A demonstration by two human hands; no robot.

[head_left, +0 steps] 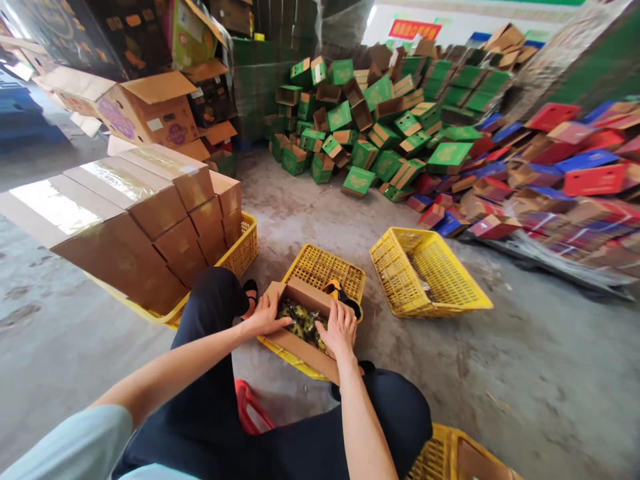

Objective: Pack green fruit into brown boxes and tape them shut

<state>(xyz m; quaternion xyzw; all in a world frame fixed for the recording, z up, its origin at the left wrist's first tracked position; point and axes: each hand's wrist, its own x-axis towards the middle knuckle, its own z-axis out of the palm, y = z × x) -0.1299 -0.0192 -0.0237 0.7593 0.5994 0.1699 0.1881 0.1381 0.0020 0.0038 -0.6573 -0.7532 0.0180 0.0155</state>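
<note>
Between my knees an open cardboard box [295,342] rests on an upturned yellow crate [325,263]. Inside it lie several dark green and yellowish items [301,321] in clear plastic wrapping; their kind is not plain to see. My left hand [267,316] lies over the left end of the box, fingers stretched out, thumb over the contents. At the right end my right hand [339,328] rests on the rim with its fingers extended and its thumb reaching inside. Just behind the box sits a tape dispenser [343,293], partly hidden by my right hand.
Taped cartons [125,247] fill a yellow crate on the left. A tilted yellow crate [430,273] stands to the right on the concrete floor [500,373]. Green boxes [360,180] and red and blue boxes [595,177] are heaped behind. A red stool [250,407] shows beneath me.
</note>
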